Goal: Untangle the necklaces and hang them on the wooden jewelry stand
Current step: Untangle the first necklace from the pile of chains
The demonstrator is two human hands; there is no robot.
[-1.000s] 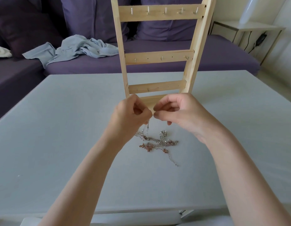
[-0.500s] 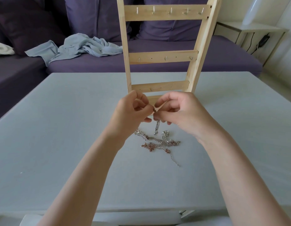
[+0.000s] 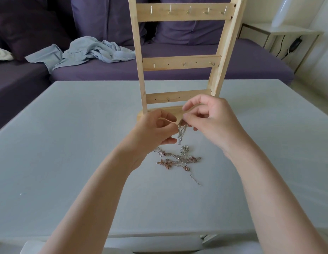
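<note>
Biggest risk imo: tugging the hands apart could cinch the knot tighter, or drag up the necklace pile (image 3: 177, 159) lying on the table (image 3: 67, 143) at 6 o'clock of the wooden stand (image 3: 179, 63). Left hand (image 3: 154, 131) pinches the silver chain (image 3: 181, 132) dangling above that pile; right hand (image 3: 209, 118) at its 3 o'clock, fingers curled, pinches the same strand.

I'm in a home living room. A purple sofa (image 3: 177, 74) with cushions (image 3: 108, 17) runs across twelve o'clock beyond my pale table (image 3: 67, 143), a blue garment (image 3: 86, 52) crumpled on its seat at eleven. A white side table (image 3: 280, 32) with a plugged-in cable (image 3: 291, 46) stands at two.
</note>
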